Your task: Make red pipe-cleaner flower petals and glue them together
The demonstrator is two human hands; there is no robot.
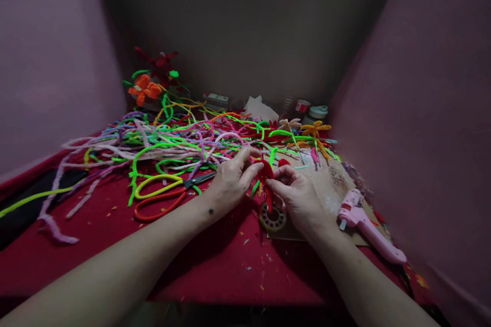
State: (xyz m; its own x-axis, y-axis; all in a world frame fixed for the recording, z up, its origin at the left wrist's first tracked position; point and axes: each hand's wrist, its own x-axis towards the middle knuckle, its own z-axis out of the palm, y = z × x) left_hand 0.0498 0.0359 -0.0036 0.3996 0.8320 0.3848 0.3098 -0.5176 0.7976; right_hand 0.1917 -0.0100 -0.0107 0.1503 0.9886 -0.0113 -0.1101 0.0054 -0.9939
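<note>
A red fuzzy piece (pixel 265 169) is pinched between both hands, over the front middle of the table. My left hand (pixel 235 176) grips its upper left side with thumb and fingers. From the right, my right hand (pixel 293 191) closes its thumb and fingertips on the same piece. Just below the fingers is a round tape roll (pixel 273 216) with holes in its core. Scissors with yellow and red handles (pixel 161 196) lie left of my left hand. Beyond both hands spreads a tangled heap of coloured fuzzy stems (pixel 184 138).
A pink glue gun (pixel 370 230) rests on a cardboard sheet (pixel 326 179) at the right. Orange fuzzy flowers (pixel 144 90) stand at the back left. A lidded jar (pixel 318 112) and white paper (pixel 261 109) are by the back wall. Red cloth (pixel 230 265) covers the table.
</note>
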